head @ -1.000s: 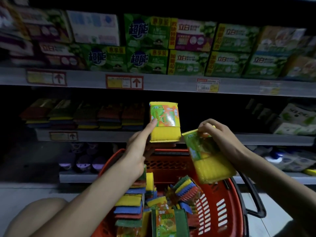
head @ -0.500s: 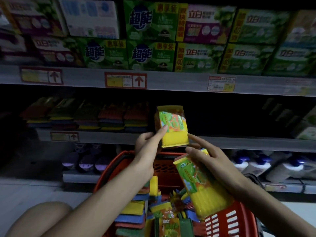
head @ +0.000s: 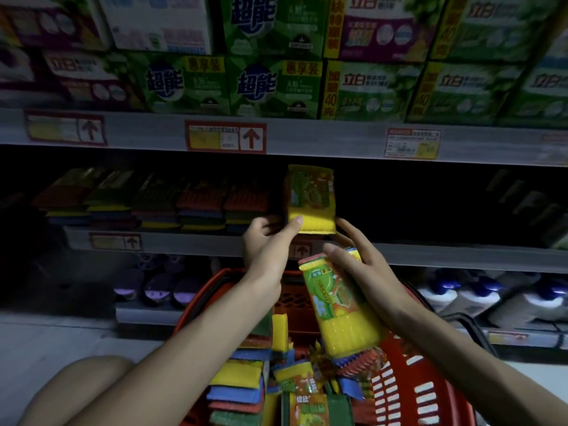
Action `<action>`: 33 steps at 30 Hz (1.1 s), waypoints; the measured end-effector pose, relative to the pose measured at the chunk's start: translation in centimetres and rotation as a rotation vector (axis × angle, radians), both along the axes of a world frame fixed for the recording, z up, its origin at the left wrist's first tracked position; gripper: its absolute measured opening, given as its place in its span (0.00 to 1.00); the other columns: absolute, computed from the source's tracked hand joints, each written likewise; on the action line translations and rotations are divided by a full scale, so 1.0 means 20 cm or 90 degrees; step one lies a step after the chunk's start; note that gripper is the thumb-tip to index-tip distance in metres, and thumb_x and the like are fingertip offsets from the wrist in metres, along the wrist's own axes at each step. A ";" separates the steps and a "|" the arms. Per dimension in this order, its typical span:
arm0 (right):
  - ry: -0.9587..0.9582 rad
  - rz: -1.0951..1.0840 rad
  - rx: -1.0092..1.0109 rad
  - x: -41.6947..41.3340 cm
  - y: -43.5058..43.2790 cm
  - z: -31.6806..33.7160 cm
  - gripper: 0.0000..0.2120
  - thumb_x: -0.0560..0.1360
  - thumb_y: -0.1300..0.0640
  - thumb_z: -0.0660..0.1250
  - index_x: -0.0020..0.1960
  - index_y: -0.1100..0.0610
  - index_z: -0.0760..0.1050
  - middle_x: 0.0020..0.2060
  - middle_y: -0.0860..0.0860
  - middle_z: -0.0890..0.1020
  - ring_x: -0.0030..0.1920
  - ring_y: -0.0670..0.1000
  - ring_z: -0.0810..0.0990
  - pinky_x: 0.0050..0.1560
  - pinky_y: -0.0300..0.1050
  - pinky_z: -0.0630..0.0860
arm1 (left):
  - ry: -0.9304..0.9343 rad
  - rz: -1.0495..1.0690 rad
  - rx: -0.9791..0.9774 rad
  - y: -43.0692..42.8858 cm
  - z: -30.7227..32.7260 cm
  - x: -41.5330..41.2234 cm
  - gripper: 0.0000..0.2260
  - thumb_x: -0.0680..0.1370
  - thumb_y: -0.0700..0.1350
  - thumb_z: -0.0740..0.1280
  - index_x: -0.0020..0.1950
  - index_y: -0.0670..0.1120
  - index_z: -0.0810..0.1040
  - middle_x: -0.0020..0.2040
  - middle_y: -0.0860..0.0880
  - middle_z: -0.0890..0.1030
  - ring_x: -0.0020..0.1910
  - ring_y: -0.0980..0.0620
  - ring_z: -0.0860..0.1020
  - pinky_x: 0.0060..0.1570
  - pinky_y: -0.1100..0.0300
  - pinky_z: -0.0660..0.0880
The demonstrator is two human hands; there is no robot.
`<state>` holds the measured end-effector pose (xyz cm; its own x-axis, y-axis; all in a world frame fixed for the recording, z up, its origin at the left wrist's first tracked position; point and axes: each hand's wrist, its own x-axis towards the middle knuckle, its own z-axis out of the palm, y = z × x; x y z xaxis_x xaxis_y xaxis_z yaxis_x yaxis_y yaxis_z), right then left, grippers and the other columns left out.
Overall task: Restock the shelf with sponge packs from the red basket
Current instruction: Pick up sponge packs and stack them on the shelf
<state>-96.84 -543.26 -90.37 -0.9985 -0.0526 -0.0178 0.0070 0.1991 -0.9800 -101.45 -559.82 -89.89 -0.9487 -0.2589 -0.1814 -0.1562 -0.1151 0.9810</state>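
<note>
My left hand (head: 267,241) grips the lower left corner of a yellow sponge pack (head: 312,199) held upright at the front of the dark middle shelf (head: 430,253). In my right hand (head: 365,272) is a second yellow sponge pack (head: 335,305), tilted above the red basket (head: 421,392); its fingertips reach up to the first pack's lower right corner. The basket holds several more sponge packs (head: 242,382) in mixed colours. A row of stacked sponge packs (head: 153,204) lies on the shelf to the left.
Green and purple detergent boxes (head: 273,87) fill the shelf above. Bottles (head: 455,293) stand on the lower shelf at right, dark round items (head: 156,290) at left. The middle shelf right of the held pack is dark. My knee (head: 76,392) shows at lower left.
Both hands moved up and forward towards the middle shelf. The upright pack now stands at the shelf front, and the right hand's fingers reach its lower corner.
</note>
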 end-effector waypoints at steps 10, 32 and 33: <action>0.005 0.024 -0.004 -0.08 -0.06 -0.01 0.21 0.78 0.50 0.70 0.67 0.36 0.68 0.51 0.29 0.82 0.50 0.40 0.85 0.44 0.35 0.80 | 0.015 0.071 -0.118 -0.02 -0.05 -0.07 0.08 0.76 0.48 0.76 0.49 0.45 0.83 0.44 0.51 0.86 0.45 0.52 0.84 0.42 0.60 0.78; -0.064 0.005 0.039 -0.16 -0.07 0.09 0.22 0.77 0.45 0.70 0.67 0.42 0.65 0.49 0.50 0.83 0.38 0.42 0.86 0.36 0.34 0.78 | -0.048 0.004 -0.071 0.01 0.01 -0.01 0.14 0.82 0.41 0.65 0.42 0.55 0.65 0.39 0.58 0.69 0.37 0.61 0.69 0.43 0.58 0.68; -0.067 0.010 0.046 -0.16 -0.07 0.09 0.22 0.77 0.44 0.70 0.67 0.43 0.65 0.49 0.49 0.83 0.39 0.42 0.86 0.36 0.34 0.79 | -0.048 0.011 -0.062 0.01 0.01 -0.01 0.11 0.82 0.41 0.64 0.44 0.54 0.67 0.40 0.57 0.70 0.38 0.60 0.70 0.42 0.58 0.67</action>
<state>-100.04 -544.72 -88.50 -0.9898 -0.0636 -0.1274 0.1058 0.2707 -0.9568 -101.63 -559.64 -89.68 -0.9286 -0.2949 -0.2252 -0.2288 -0.0227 0.9732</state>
